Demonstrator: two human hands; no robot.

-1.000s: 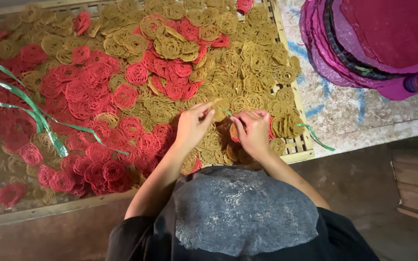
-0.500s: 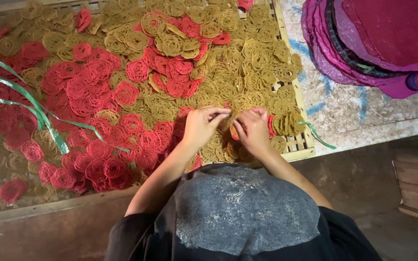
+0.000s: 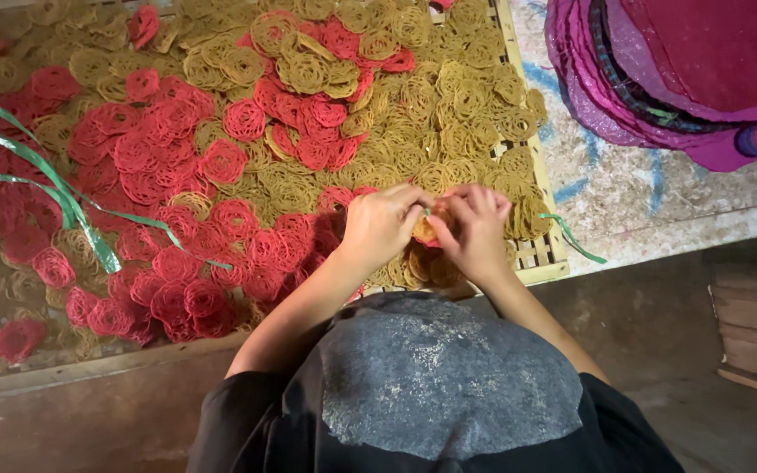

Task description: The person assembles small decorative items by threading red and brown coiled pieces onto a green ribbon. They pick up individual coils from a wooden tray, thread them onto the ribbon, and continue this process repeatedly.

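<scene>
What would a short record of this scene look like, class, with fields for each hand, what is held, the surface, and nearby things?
left hand: left hand, fingers curled, meeting the other hand over the tray's near edge
right hand: right hand, fingers bent around the same small stack
held: yellow coiled rounds, mostly hidden in the grip
surface: slatted bamboo tray covered with red coiled rounds and yellow ones
nearby: green plastic strips at left; stacked magenta woven trays at upper right

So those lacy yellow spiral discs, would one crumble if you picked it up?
Probably brittle: each yellow disc is thin open coils, so squeezing might snap strands. Likely light, being mostly gaps. Both hands, left hand and right hand, pinch one together.
</scene>
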